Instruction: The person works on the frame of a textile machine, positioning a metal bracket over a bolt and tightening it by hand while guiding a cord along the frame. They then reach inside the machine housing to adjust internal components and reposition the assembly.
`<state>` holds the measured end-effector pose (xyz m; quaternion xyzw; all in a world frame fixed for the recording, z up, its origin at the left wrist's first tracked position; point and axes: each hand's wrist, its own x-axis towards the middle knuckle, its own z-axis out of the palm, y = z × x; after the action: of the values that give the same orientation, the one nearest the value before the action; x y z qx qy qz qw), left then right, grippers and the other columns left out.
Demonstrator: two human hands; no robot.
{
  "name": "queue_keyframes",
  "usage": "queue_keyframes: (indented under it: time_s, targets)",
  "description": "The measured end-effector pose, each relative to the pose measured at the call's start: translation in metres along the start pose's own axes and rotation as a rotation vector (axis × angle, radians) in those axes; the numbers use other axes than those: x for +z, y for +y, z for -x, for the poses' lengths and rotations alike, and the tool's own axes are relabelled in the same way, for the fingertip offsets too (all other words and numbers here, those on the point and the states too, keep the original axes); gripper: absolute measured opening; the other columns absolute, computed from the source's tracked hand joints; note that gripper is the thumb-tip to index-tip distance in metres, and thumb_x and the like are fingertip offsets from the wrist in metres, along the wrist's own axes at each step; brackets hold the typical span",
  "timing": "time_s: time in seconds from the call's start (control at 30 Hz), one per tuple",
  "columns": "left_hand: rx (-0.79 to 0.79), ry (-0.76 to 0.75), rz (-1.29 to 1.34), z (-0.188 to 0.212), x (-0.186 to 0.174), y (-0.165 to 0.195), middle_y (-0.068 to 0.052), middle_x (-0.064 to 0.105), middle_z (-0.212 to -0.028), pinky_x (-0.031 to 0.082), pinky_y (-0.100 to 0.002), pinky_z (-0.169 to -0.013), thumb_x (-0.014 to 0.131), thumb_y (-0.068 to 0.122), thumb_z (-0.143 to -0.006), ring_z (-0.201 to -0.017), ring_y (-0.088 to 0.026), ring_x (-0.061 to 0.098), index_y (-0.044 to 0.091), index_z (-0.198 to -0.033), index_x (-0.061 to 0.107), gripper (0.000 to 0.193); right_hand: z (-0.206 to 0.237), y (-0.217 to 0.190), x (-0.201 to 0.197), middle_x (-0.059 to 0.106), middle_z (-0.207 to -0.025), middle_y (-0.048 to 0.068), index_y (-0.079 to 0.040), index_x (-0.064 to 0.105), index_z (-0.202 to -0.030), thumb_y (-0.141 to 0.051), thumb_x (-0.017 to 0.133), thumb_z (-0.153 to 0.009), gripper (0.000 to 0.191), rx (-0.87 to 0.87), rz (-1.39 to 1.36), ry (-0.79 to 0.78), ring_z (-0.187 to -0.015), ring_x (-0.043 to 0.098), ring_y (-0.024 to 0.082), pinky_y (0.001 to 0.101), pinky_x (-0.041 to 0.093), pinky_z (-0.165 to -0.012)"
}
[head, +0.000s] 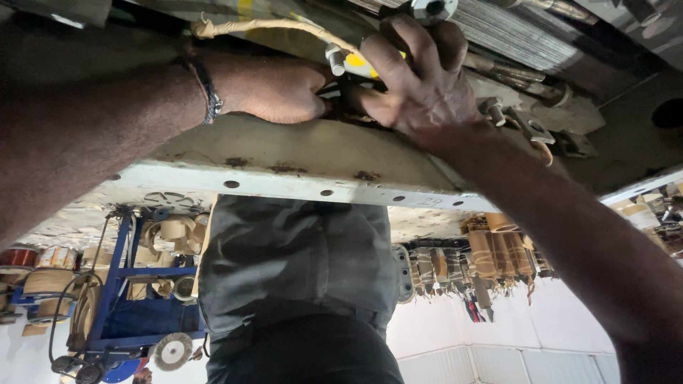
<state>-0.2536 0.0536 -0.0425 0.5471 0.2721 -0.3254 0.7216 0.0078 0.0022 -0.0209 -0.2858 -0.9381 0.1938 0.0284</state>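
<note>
A rusty, pale metal frame (299, 160) with a drilled flange spans a workshop of stacked paper-wrapped coils (498, 256) and a blue trolley (117, 284). Above its edge, both hands crowd together: the left hand (274, 89) pinches closed, contents hidden; the right hand (420, 78) clamps a yellow-handled tool (359, 64) beside a taped lead (270, 27).

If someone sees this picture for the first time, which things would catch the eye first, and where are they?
First the two hands at top centre: the left hand, with a wrist bracelet, and the right hand meet at a yellow-handled tool on a rusty, pale metal frame. Below it, a person in a grey shirt fills the middle, beside a blue rack of coils at lower left.
</note>
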Motion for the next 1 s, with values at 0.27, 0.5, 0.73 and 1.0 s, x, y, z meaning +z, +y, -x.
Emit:
queue_keyframes:
  time_s: [0.27,0.5,0.73,1.0]
  targets:
    - [0.009,0.026,-0.041,-0.002,0.003,-0.006,-0.018,0.074,-0.088,0.053,-0.045,-0.081,0.053,0.024,-0.091,-0.082,-0.028,0.068,0.001,-0.104,0.073,0.033,-0.007,-0.003,-0.004,0.04,-0.144,0.01,-0.02,0.059,-0.092,-0.024,0.074,-0.086,0.016,0.027,-0.038,-0.023,-0.14,0.038,0.032,0.055,0.032,-0.106]
    - [-0.016,0.004,-0.052,0.0,0.003,-0.003,-0.021,0.074,-0.09,0.054,-0.048,-0.081,0.052,0.025,-0.094,-0.083,-0.033,0.07,-0.003,-0.102,0.073,0.036,-0.016,-0.004,-0.015,0.043,-0.142,0.009,-0.02,0.066,-0.101,-0.021,0.076,-0.087,0.017,0.05,-0.074,0.001,-0.137,0.04,0.031,0.0528,0.031,-0.107]
    - [0.354,0.193,-0.078,-0.008,0.008,-0.012,-0.015,0.065,-0.134,0.042,-0.047,-0.101,0.048,0.016,-0.09,-0.121,-0.031,0.059,0.015,-0.137,0.062,0.049,-0.024,-0.001,-0.037,0.061,-0.122,0.009,-0.024,0.078,-0.106,-0.023,0.086,-0.093,0.015,0.144,-0.218,0.198,-0.121,0.053,0.031,0.0476,0.039,-0.098]
    - [0.003,-0.032,0.042,-0.013,0.014,-0.017,-0.013,0.066,-0.131,0.043,-0.046,-0.107,0.046,0.027,-0.1,-0.12,-0.029,0.06,0.014,-0.135,0.061,0.041,0.007,-0.012,-0.063,0.064,-0.106,0.008,-0.013,0.078,-0.099,-0.015,0.08,-0.085,0.014,0.579,-0.181,0.33,-0.103,0.056,0.025,0.0455,0.044,-0.087]
